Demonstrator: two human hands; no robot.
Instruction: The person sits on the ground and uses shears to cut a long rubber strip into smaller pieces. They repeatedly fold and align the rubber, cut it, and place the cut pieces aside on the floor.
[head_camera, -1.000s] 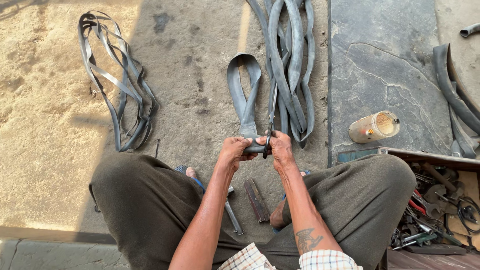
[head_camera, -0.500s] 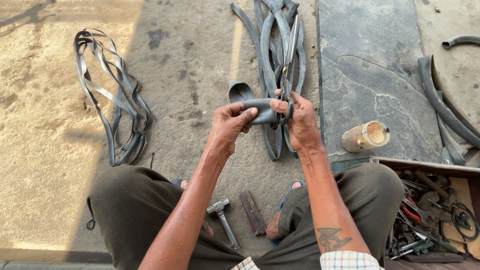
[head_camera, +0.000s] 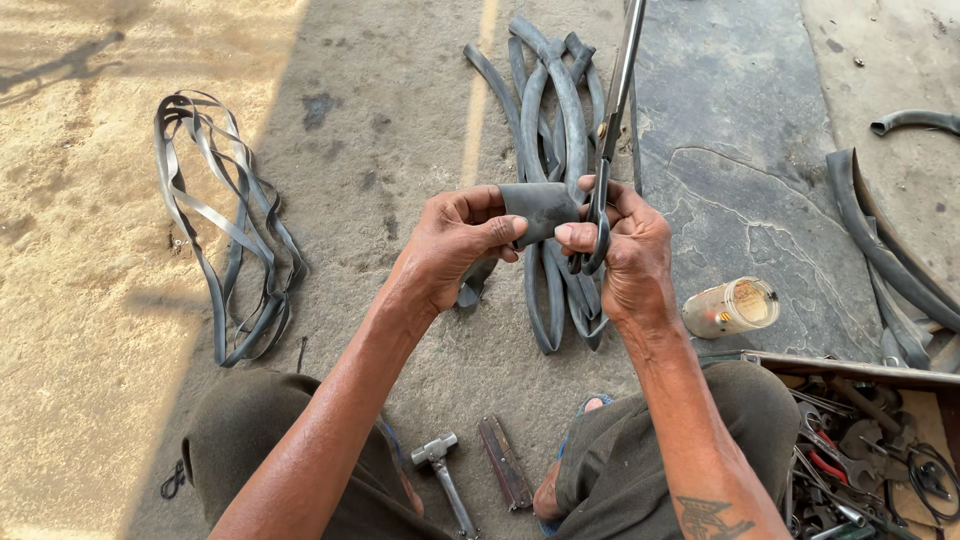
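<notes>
Both hands pinch a flat piece of black rubber tube (head_camera: 540, 210) between them: the left hand (head_camera: 455, 240) clamps its near end with thumb and fingers closed tight, while the right hand (head_camera: 625, 245) presses its other end with the thumb and also holds a pair of long scissors (head_camera: 612, 120), fingers through the loops. In the head view the piece sits at the centre of the picture, held above the ground, its long axis running from nine to three o'clock; the scissors point away toward twelve o'clock, blades shut as far as I can tell. The piece looks already cut free as a short length, and I judge the trimming partly done, with plenty of uncut material left: a heap of inner tubes (head_camera: 555, 130) lies just behind the hands at twelve o'clock, and a bundle of thin rubber strips (head_camera: 225, 230) lies at nine o'clock. A small hammer (head_camera: 440, 470) rests at six o'clock, a jar (head_camera: 730, 308) at four o'clock.
</notes>
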